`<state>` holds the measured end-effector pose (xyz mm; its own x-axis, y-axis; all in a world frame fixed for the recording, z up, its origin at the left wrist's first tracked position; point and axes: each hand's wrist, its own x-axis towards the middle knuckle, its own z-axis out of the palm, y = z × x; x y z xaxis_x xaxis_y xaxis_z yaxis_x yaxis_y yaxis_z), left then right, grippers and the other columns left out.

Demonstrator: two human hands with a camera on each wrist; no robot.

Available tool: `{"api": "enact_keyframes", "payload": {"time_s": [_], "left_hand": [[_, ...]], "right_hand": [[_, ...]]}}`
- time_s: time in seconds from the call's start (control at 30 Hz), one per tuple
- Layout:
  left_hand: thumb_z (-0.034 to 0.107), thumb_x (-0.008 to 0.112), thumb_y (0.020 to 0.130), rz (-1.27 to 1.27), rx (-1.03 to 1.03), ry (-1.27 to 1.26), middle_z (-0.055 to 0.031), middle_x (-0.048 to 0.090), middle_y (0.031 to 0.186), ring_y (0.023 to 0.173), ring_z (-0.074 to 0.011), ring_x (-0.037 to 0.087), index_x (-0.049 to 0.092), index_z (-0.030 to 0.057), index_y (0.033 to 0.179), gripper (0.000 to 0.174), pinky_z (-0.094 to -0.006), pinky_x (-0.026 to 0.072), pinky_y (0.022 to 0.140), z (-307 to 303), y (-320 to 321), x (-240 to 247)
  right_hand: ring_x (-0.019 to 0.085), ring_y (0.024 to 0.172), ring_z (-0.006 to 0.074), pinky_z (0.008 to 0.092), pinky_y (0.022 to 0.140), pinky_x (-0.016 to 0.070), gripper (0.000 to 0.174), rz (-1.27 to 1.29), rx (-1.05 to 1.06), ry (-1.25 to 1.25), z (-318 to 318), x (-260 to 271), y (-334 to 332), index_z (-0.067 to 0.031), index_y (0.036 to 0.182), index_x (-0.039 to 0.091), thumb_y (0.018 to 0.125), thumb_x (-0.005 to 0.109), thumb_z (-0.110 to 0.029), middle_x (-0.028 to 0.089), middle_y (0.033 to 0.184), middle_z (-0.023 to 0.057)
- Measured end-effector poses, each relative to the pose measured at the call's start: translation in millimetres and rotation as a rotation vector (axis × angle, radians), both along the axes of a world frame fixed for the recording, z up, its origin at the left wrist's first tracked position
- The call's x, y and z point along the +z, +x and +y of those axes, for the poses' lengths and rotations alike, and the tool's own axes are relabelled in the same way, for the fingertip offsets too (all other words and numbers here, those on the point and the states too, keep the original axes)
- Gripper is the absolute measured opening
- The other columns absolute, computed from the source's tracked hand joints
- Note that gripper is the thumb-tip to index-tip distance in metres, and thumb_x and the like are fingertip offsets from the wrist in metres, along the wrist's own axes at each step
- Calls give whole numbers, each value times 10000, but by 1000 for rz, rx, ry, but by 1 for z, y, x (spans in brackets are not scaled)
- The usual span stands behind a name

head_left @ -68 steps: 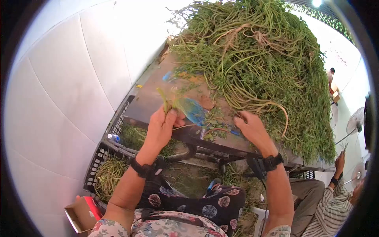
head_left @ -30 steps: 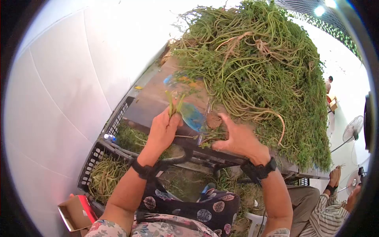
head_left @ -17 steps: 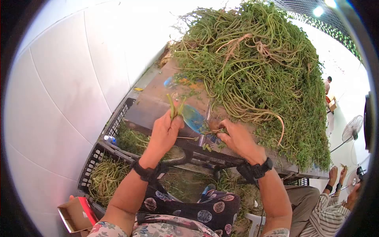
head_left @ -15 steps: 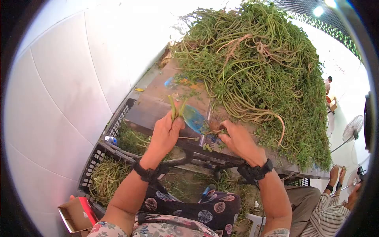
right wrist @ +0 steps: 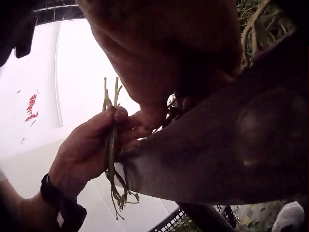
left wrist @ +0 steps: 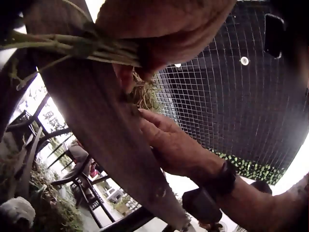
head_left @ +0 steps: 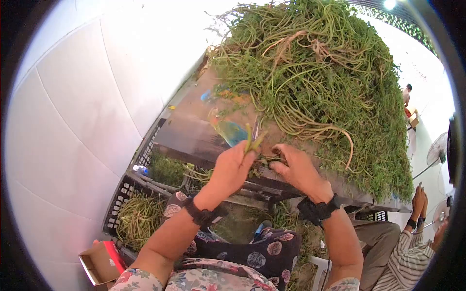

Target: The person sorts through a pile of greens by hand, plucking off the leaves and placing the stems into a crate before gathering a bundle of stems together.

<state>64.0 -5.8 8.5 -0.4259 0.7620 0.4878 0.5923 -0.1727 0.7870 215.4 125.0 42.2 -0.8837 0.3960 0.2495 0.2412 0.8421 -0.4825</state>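
Note:
In the head view the left hand (head_left: 232, 169) grips a small bunch of green stems (head_left: 250, 138), whose ends stick up past the thumb. The right wrist view shows the same stems (right wrist: 112, 145) hanging below that hand (right wrist: 82, 150). Close beside it at the table's near edge, the right hand (head_left: 301, 169) has its fingers curled, with thumb and fingertips pinching small leafy sprigs (head_left: 264, 162). A large heap of leafy green stems (head_left: 315, 82) covers the table's far and right parts.
Black crates (head_left: 112, 213) with plant stems stand at the lower left, near a bottle (head_left: 141, 169) and an open red box (head_left: 101, 262). A blue patch (head_left: 230, 132) lies on the table (head_left: 187, 128). A seated person in stripes (head_left: 405, 257) and fans (head_left: 437, 148) are at the right.
The left hand has moved right with its stems, closer to the right hand. The right hand, spread a second ago, has closed on sprigs near the table edge.

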Motion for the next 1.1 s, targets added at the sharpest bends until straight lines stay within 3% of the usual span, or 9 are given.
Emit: {"api": "enact_keyframes", "payload": {"time_s": [0.07,0.17,0.27,0.43,0.53,0.63,0.73,0.93,1.1], "left_hand": [[181,463,910,-149,-125,1,-133,592,780,705,-270,580,516,1,918,188,-333,456,650,0,2,6],[241,451,935,-419,-196,251,-78,598,801,710,-174,571,523,-5,937,256,-294,463,665,-2,-8,0],[295,406,959,-481,-216,297,-75,591,829,740,-135,560,521,3,951,314,-279,469,679,-21,-16,0],[313,403,960,-425,-92,223,-72,594,826,722,-123,567,509,-2,947,333,-262,473,642,-35,-28,-3],[311,411,957,-409,-63,229,-68,593,824,719,-124,565,517,-10,948,338,-260,470,638,-31,-32,-12],[313,415,955,-370,-38,208,-67,595,824,710,-125,558,522,-14,959,344,-260,467,639,-30,-30,-12],[315,415,954,-335,-22,175,-70,596,821,705,-127,553,524,-14,972,347,-264,467,642,-31,-32,-10],[315,421,951,-317,-1,164,-75,600,812,691,-130,554,523,-17,979,349,-266,469,643,-31,-30,-8],[306,420,949,-297,26,173,-75,606,801,693,-137,570,530,-19,968,344,-265,477,638,-31,-27,-7]], "right_hand": [[556,917,393,420,792,446,451,-8,-53,-44,-4,5,1,-8,1110,496,739,653,-209,583,983,220],[566,927,374,409,804,447,508,-6,-122,-1,-7,5,5,-9,1131,495,722,674,-252,595,986,209],[568,947,357,400,817,446,552,26,-143,31,-5,0,7,-9,1145,493,714,679,-298,598,998,207],[557,957,349,395,825,440,554,-36,-275,-145,0,8,1,-6,1144,499,728,653,-337,570,1051,214],[570,845,287,361,772,444,495,14,-275,-87,1,5,-10,13,1098,529,723,635,-292,586,907,172],[567,864,375,416,767,462,549,-60,-140,227,0,0,-20,-25,1131,506,728,659,-365,561,1001,196],[559,868,394,439,747,466,534,-117,-154,317,-13,1,-25,-35,1129,494,725,676,-334,554,963,190],[566,807,354,432,649,477,257,-92,-55,383,-17,-4,-23,-56,966,492,780,625,-173,547,886,156],[570,740,341,415,596,482,221,-21,-70,392,-21,-14,-16,-63,894,471,768,632,-147,554,824,139]]}}
